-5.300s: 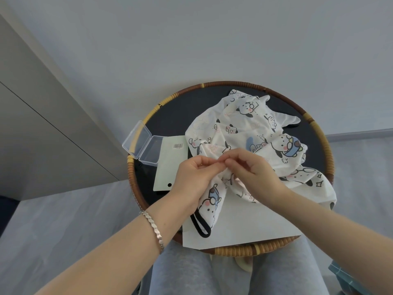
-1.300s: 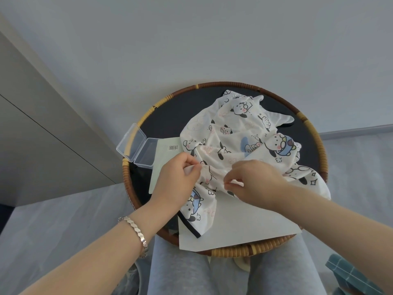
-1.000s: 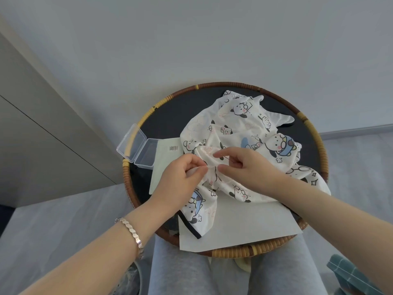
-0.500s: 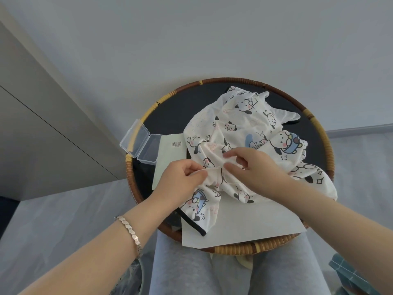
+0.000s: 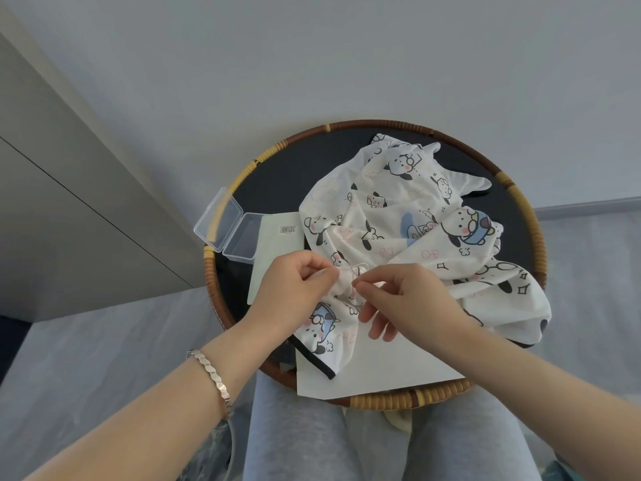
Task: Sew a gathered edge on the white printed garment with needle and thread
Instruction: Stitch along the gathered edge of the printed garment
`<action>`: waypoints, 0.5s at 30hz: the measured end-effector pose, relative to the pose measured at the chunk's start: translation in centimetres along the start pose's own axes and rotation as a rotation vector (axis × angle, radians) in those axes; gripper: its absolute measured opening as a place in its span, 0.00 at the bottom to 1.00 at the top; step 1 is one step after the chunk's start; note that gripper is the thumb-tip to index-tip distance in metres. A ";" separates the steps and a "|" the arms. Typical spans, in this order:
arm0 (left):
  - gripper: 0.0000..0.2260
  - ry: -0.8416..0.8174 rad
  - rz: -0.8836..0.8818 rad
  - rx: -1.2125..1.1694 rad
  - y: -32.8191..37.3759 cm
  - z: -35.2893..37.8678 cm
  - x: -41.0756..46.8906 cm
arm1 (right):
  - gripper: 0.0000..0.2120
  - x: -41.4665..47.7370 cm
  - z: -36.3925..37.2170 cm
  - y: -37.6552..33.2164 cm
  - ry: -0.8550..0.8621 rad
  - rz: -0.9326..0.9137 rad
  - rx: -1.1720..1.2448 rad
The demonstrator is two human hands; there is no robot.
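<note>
The white printed garment (image 5: 399, 223), covered in cartoon dogs, lies crumpled on a round black table with a woven rattan rim (image 5: 381, 399). My left hand (image 5: 295, 293) pinches a bunched fold of the garment's edge between thumb and fingers. My right hand (image 5: 406, 300) pinches a thin needle (image 5: 354, 272) at that same fold, its other fingers spread loosely below. A short loop of pale thread shows just above the needle. A black-trimmed hem hangs below my left hand.
An open clear plastic box (image 5: 229, 229) sits on the table's left rim. A pale card with a barcode (image 5: 277, 251) lies beside it, and a white sheet (image 5: 381, 362) lies under the garment near me. My grey-trousered knees are under the table.
My right hand moved from lying over the cloth to pinching the needle close against my left hand's fold. The left hand kept its grip on the bunched edge.
</note>
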State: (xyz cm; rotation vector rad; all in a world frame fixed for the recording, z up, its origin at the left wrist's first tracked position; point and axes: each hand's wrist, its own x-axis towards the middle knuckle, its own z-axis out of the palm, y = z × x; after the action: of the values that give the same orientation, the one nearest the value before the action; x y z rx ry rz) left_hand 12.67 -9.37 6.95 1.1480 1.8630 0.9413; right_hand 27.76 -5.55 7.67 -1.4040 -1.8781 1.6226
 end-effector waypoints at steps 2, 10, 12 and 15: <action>0.05 0.004 0.020 0.002 0.1 0.0 0.0 | 0.07 0.0 0.1 -0.1 -0.003 0.009 -0.010; 0.06 -0.005 0.048 0.009 0.3 0.0 -0.3 | 0.08 0.2 0.1 -0.2 -0.006 0.018 -0.083; 0.06 0.002 0.055 0.015 0.3 0.0 -0.2 | 0.08 0.2 0.1 -0.3 -0.010 0.021 -0.096; 0.06 0.002 0.064 0.035 0.2 0.0 -0.1 | 0.08 0.3 0.2 -0.3 -0.017 0.020 -0.109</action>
State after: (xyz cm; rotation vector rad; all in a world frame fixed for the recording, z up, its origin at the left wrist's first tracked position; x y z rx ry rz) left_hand 12.84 -9.42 7.15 1.2348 1.8603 0.9497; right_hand 27.30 -5.43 7.80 -1.4610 -1.9961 1.5678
